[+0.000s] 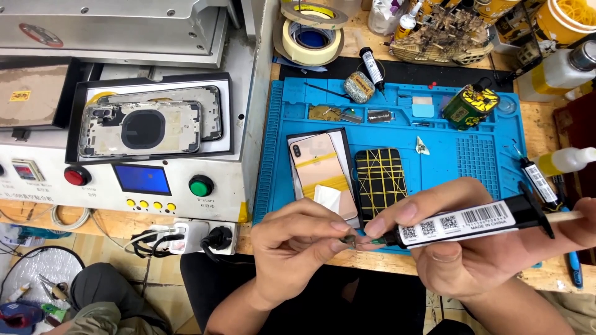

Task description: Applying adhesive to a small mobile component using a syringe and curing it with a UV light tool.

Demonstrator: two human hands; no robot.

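My right hand (472,248) grips a black glue syringe (472,226) with a white label, held level, its tip pointing left. My left hand (298,248) pinches a tiny dark part (347,239) right at the syringe's tip, near the front edge of the blue work mat (472,161). Just beyond my hands, on the mat, lie a gold phone back (320,170) on a black tray and a black phone (380,180) wrapped in yellow bands.
To the left stands a grey machine (124,161) with red and green buttons and a phone frame (146,127) lying on top. Tape rolls (310,31), a second syringe (374,67), a green-yellow tin (470,105) and bottles crowd the back. Another syringe (539,180) lies at right.
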